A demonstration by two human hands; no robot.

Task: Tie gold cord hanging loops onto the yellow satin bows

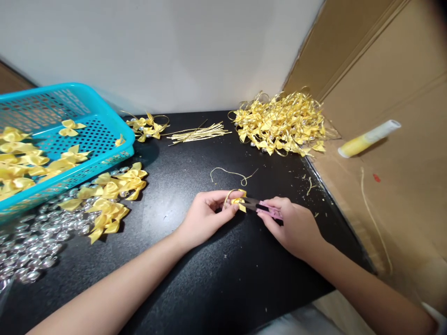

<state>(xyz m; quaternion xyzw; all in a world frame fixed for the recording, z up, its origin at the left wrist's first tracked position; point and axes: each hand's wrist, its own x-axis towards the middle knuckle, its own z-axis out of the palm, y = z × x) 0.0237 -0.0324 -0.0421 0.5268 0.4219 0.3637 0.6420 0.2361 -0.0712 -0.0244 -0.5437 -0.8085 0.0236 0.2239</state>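
Between thumb and fingers, my left hand (209,214) pinches a small yellow ribbon bow (242,207) with a loop of gold cord (226,199) on it. My right hand (295,225) is closed round the pink handles of small pliers or scissors (252,204); which of the two I cannot tell. The tool's metal tips touch the bow, and its very ends are hidden against the ribbon. Just beyond my hands, a loose curled piece of gold cord (230,173) lies on the black table (195,288).
At the left, a turquoise basket (101,104) holds yellow bows; more bows (110,216) and silver beads (31,251) lie before it. Cut cords (200,133) and a small group of bows (148,126) lie behind. A heap of corded bows (279,123) stands back right, near a cardboard tube (368,138).
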